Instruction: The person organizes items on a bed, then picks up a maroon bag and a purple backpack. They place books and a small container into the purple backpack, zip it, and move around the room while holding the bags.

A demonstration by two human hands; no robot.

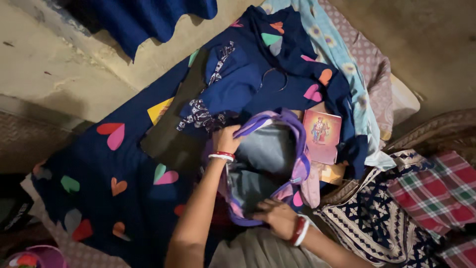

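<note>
A purple bag with a grey lining lies open on a dark blue sheet printed with coloured hearts. My left hand grips the bag's far left rim and pulls it up. My right hand holds the near edge of the opening. Both wrists wear red and white bangles. The inside of the bag looks grey and I cannot make out anything in it.
A small pink picture card lies just right of the bag. Dark blue clothing is heaped behind it, with a light blue floral cloth. A red checked cloth and a patterned white and blue cloth lie at right.
</note>
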